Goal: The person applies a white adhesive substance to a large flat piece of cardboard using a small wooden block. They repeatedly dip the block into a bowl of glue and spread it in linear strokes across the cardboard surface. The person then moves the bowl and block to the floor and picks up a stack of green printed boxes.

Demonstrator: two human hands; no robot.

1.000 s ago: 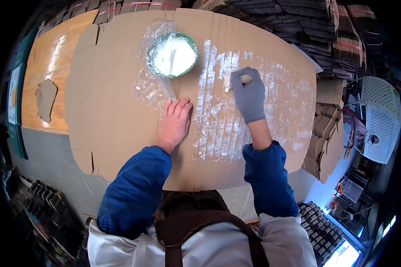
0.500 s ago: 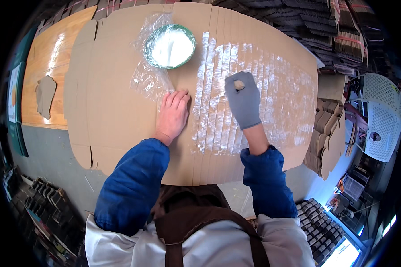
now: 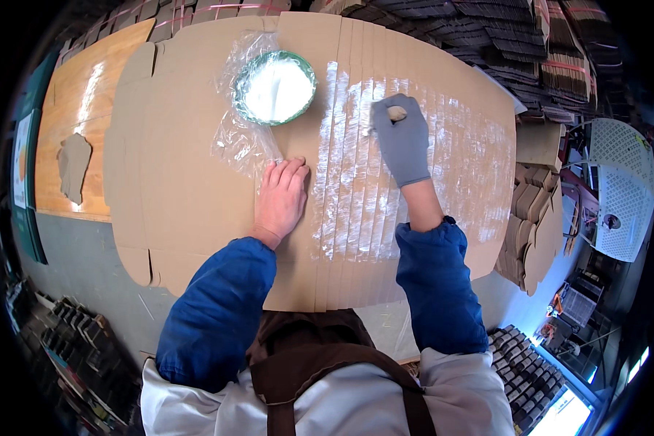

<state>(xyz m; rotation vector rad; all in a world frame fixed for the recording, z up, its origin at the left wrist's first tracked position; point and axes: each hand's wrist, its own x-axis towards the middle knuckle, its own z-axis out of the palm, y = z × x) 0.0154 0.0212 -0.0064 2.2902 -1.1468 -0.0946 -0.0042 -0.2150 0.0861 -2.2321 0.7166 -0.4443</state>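
A stack of flat brown cardboard sheets [image 3: 189, 145] lies in front of me, their overlapped edges running in strips across the right half. White wet streaks [image 3: 363, 211] cover those strips. My bare left hand [image 3: 281, 195] rests palm down on the cardboard, fingers stretched out beside a crumpled clear plastic sheet [image 3: 241, 145]. On that plastic stands a green-rimmed bowl [image 3: 276, 87] with glossy white liquid inside. My right hand [image 3: 403, 142], in a grey glove, is closed over the far part of the streaks. A pale rounded end shows within its fist; the rest is hidden.
To the left is a wooden tabletop [image 3: 87, 94] with a torn cardboard scrap [image 3: 73, 168] on it. Bundled cardboard stacks [image 3: 509, 43] stand at the far right, with more cut cardboard [image 3: 534, 225] beside the sheets. A white perforated chair [image 3: 621, 182] is farther right.
My gloved right hand has moved away from me over the white-streaked strips, still closed. My left hand stays on the cardboard. The whole view has shifted slightly.
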